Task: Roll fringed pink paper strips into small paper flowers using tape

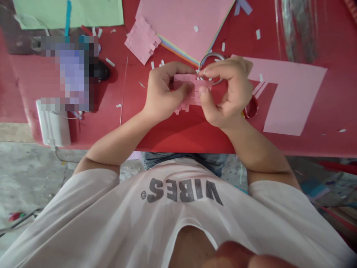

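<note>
My left hand and my right hand meet over a small woven mat of pink paper strips above the red table. Both hands pinch it, fingers curled, thumbs pressing on its top. Loose strip ends stick out below the left hand. A second woven pink paper mat lies farther back to the left. Scissors with red handles lie under my right hand, mostly hidden, with a metal ring showing behind my fingers.
A stack of coloured paper topped by a pink sheet lies at the back. A cut pink sheet is on the right, a green sheet at back left. A white box sits at the left edge. Paper scraps are scattered about.
</note>
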`<state>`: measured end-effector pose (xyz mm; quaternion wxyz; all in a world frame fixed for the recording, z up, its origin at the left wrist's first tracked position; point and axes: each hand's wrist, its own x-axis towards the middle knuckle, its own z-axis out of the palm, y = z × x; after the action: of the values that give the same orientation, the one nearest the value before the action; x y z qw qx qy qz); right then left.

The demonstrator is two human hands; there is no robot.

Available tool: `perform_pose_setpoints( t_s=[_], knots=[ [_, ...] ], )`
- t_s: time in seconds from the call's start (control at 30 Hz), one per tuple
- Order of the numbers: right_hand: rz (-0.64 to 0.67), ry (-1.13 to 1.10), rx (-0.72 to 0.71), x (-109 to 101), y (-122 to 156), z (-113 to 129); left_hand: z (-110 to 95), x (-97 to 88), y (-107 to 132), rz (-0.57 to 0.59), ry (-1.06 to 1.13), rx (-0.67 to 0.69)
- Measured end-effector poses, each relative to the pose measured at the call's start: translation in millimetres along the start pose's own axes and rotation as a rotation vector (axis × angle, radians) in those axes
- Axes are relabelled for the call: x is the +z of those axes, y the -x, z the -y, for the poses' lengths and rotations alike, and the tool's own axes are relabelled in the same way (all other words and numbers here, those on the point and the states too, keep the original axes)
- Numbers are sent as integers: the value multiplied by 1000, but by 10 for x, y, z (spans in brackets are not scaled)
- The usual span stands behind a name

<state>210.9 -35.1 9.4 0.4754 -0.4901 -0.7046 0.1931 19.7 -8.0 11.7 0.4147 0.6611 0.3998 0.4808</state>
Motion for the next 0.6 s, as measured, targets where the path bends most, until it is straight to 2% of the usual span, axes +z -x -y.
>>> perform_pose_setpoints(
  t_s=[0.13,0.37,0.6],
  knots=[
    [-3,-15,-44,-19,-37,92,-15,-8,8,6,2,9],
    [52,-74,50,21,-54,21,-67,-26,-4,11,-12,26],
    [62,-143,14,32,-58,13,-146,-33,-12,12,-9,18]
  ],
)
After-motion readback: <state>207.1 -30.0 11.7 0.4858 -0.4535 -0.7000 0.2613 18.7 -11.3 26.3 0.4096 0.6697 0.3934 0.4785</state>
